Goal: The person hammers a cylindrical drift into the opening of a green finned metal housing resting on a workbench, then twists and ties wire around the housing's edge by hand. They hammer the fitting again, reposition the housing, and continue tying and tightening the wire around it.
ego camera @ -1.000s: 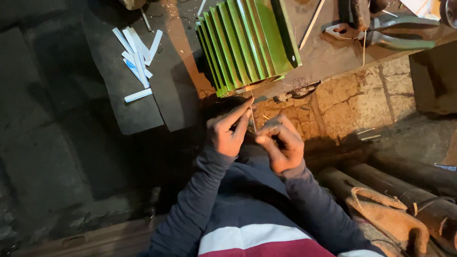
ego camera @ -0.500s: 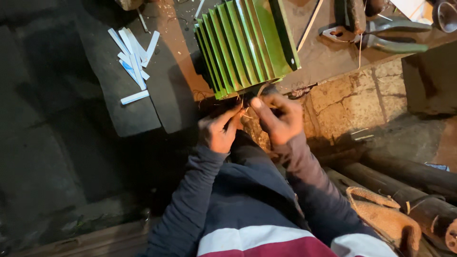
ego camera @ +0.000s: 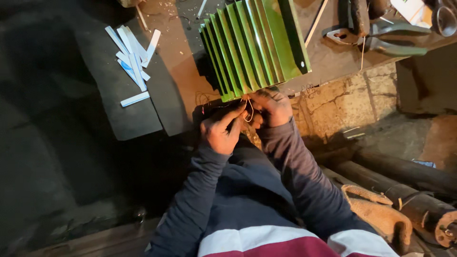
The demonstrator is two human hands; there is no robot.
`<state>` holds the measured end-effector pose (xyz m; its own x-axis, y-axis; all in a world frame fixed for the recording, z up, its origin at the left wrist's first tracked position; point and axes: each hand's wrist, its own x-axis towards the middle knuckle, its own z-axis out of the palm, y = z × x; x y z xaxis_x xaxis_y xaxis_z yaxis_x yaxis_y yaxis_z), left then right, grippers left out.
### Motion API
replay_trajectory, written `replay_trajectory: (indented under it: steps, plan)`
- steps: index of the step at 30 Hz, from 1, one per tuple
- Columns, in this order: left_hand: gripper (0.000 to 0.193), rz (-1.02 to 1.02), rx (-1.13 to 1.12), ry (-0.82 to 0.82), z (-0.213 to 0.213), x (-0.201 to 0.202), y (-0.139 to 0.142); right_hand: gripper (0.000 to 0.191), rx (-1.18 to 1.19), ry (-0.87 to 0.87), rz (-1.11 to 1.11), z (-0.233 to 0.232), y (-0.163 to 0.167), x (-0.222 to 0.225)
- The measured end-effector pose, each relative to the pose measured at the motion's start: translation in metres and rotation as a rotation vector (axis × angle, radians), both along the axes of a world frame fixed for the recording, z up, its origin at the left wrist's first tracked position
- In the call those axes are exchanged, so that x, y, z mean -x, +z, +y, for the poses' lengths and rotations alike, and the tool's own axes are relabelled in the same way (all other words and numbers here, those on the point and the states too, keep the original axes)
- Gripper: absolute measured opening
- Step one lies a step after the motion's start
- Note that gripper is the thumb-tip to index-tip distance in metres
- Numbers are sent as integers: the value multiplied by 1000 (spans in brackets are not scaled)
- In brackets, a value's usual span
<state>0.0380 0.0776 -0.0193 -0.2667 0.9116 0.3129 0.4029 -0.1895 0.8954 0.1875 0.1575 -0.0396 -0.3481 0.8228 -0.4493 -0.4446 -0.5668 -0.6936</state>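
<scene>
Bench point(ego camera: 181, 62): brown, dusty top, stone front.
Centre: green finned housing point(ego camera: 254, 45) at the front edge.
Left: dark mat point(ego camera: 119, 119) bearing white strips point(ego camera: 133, 57).
Right: pliers point(ego camera: 381, 40).

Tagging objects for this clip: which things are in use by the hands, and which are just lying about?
In use:
left hand
right hand
thin wire, pinched between the hands
green finned housing, which the hands work against

Lying about:
white strips on the dark mat
pliers on the bench
metal pipes, lower right
</scene>
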Motion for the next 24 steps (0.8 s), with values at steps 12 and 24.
replay_trajectory:
  steps: [12, 24]
  plan:
    - [22, 36, -51, 30, 1, 0, -7, 18, 180, 45, 59, -6, 31, 3]
    - [19, 48, -81, 47, 2, 0, -6, 17, 311, -15, 294, -5, 14, 5]
